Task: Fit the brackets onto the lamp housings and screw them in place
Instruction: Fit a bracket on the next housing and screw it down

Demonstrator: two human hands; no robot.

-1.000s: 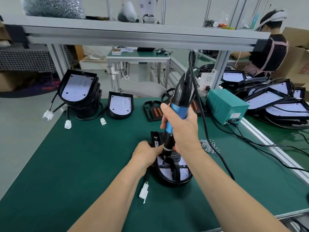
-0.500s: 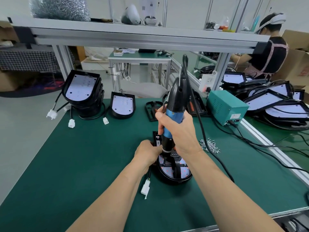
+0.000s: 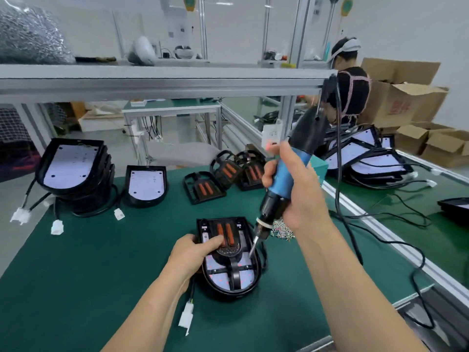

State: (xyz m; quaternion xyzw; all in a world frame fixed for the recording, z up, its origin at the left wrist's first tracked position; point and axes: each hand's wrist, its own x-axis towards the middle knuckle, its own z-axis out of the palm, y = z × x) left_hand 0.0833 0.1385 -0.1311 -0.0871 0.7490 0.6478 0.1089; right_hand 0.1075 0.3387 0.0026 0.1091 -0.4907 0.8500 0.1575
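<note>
The lamp housing [image 3: 229, 292] lies face up near the front middle of the green surface [image 3: 101, 262], with a black bracket [image 3: 234, 275] seated across its white board. Both look like stiff moulded parts, light enough to slide or rock under a pushing tool, so the housing is best pinned at its squared far end and outer rim. The board looks fragile and should be kept clear of fingers and a slipping bit.

The left hand [image 3: 195, 252] does that: its grip curls over the bracket's far end, thumb beside the orange strips. The right hand [image 3: 299, 196] has its grip wrapped round the blue barrel of the electric screwdriver [image 3: 286, 174], tilted, with the bit tip at the bracket's right edge.

A small heap of screws [image 3: 281, 229] lies just beside the housing, with spare brackets [image 3: 204, 188] and stacked housings [image 3: 73, 171] further back.

No brand is readable on the housing or the tool. A cardboard box [image 3: 401, 107] at far right carries red characters, too blurred to read.
</note>
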